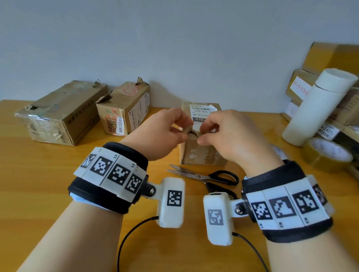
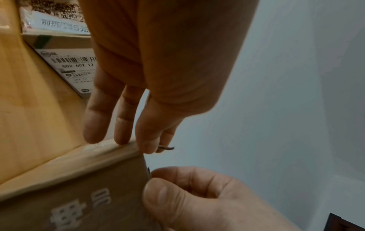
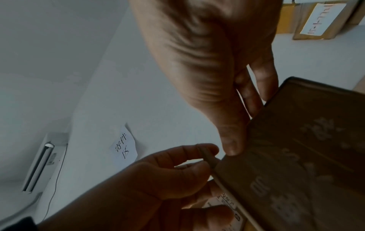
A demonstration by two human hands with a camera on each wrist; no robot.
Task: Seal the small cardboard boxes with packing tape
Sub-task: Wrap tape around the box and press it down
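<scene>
At the left of the head view, a large worn cardboard box [image 1: 62, 113] is seen on the wooden desk [image 1: 33, 171], with a smaller labelled box [image 1: 123, 109] just to its right, both set against the wall. In the centre of the frame a small cardboard box [image 1: 201, 153] is stood on the desk, its top bearing a barcode label. The left hand [image 1: 160, 132] is held over the box's upper near edge, and a flap edge is pinched between its thumb and curled fingers [image 2: 150, 140]. Directly to its right, the right hand [image 1: 229, 132] is placed on the same edge, the cardboard being pinched between its thumb and fingers [image 3: 231, 140]; the two hands are nearly touching. Below the box, black-handled scissors [image 1: 208, 176] are laid on the desk with the blades parted. Further right, a roll of brown packing tape [image 1: 328, 155] is rested on the desk beside a white tube [image 1: 316, 108], which is leaned against stacked boxes [image 1: 334, 57] at the right edge of the frame.
</scene>
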